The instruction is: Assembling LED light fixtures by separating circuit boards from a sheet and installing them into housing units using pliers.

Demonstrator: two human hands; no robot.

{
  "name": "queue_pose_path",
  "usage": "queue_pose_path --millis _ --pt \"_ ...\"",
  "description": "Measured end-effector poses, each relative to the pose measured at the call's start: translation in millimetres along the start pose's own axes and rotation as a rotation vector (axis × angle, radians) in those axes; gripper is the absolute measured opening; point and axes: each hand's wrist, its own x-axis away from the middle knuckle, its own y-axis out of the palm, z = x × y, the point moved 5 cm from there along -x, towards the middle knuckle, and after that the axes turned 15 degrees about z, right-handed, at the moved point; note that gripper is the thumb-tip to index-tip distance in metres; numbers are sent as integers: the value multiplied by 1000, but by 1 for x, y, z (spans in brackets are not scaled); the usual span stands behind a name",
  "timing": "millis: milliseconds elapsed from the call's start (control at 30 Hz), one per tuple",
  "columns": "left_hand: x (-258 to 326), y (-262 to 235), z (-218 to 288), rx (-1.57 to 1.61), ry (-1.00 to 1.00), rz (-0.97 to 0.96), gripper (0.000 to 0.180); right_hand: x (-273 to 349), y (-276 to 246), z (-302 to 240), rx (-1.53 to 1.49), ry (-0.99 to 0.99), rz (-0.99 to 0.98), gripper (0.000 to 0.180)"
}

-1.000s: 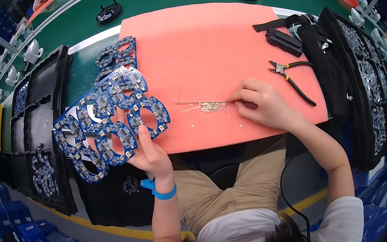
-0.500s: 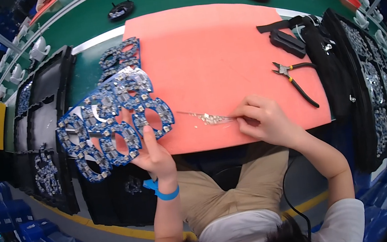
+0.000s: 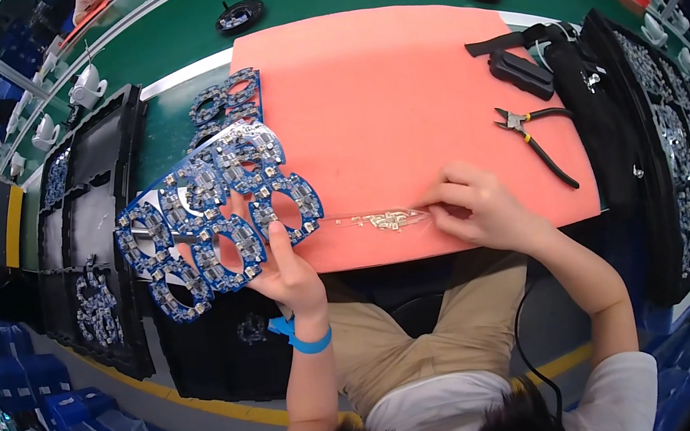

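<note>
My left hand [image 3: 290, 276] grips a blue panel of ring-shaped circuit boards [image 3: 204, 187] by its near side, the thumb resting on its face. The panel is tilted, its left part reaching over the black trays; fingers show through the ring holes. On the pink mat [image 3: 381, 96] lie small pale, shiny parts [image 3: 390, 221], seemingly in a clear plastic bag. My right hand [image 3: 476, 208] pinches the right end of this clear plastic with thumb and fingertips. Another blue circuit board panel [image 3: 243, 89] lies behind the held one, partly hidden.
Yellow-and-black side cutters [image 3: 532, 132] and a black tool-like object [image 3: 522, 73] lie on the mat's right. Black trays with circuit boards stand left [image 3: 91, 225] and right [image 3: 661, 144]. Two black round holders [image 3: 239, 16] sit on the green bench. Other people are in the background.
The whole view has shifted slightly to the right. The small parts on the mat now look more spread out under my right hand's pinch. The panel stays in my left hand.
</note>
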Motion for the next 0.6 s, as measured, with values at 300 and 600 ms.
queue_pose_path --millis 300,600 --pt "0 6 7 30 23 -25 74 13 -12 -9 75 103 71 17" --pt "-1 7 7 0 17 -22 85 20 -3 -18 -19 17 55 18"
